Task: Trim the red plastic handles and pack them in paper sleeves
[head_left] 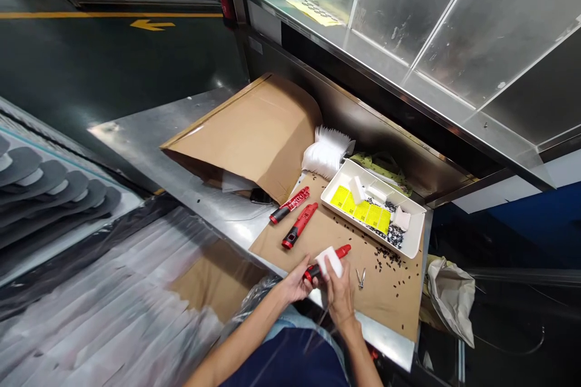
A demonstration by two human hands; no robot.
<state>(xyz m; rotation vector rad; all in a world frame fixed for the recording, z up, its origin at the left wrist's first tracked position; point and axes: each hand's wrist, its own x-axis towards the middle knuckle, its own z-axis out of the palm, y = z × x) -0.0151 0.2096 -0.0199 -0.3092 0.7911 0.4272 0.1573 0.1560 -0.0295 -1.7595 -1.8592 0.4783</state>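
My left hand (297, 281) grips the black handle end of a red tagging gun (341, 250) near the table's front edge. My right hand (339, 291) is closed on a small white block (330, 260) pressed against the top of that gun. Both hands are close together over the brown cardboard sheet (345, 236). Two more red and black tagging guns (289, 205) (299, 225) lie side by side on the cardboard, a little beyond my left hand.
A white tray (415, 242) with yellow labels (362, 210), white pieces and small black bits sits at the right. Small metal snips (361, 278) and scattered black bits lie near my right hand. A bent cardboard panel (254, 133), white tag bundle (325, 154) and steel table (149, 139) lie beyond.
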